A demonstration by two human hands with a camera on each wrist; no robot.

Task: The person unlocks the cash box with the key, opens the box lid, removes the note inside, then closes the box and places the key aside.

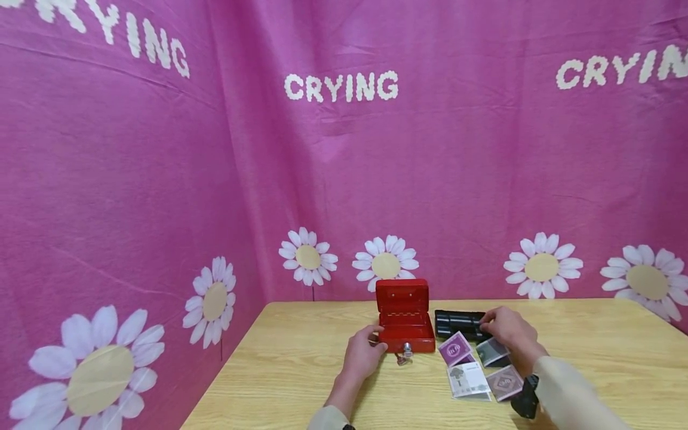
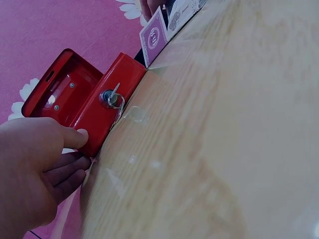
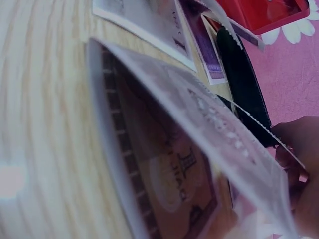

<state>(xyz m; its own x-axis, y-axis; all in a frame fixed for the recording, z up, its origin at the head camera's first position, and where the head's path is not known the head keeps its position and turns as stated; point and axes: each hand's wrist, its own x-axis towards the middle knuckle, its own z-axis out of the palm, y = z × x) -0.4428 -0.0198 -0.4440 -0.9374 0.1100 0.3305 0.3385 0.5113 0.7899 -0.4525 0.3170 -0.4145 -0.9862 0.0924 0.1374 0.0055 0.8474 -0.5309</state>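
Note:
A red cash box (image 1: pixel 407 345) stands with its lid (image 1: pixel 402 296) raised, a key in the front lock (image 2: pixel 107 98) and a ring hanging from it. My left hand (image 1: pixel 364 355) rests against the box's left side, thumb tip at the front corner, other fingers extended low beside it. Right of the box lies a black coin tray (image 1: pixel 454 324) with rounded hollows. My right hand (image 1: pixel 510 327) holds its right end between thumb and fingers; part of that grip is hidden. Folded banknotes lie before the tray: a purple one (image 1: pixel 455 349), a pale one (image 1: pixel 469 380), a greenish one (image 1: pixel 491 351) and a brownish one (image 1: pixel 504 383).
A pink cloth (image 1: pixel 344 179) with daisies and white lettering hangs behind and to the left of the wooden table (image 1: pixel 279 358). The brownish note stands half unfolded close under the right wrist. A black wrist strap (image 1: pixel 526 396) shows on the right arm.

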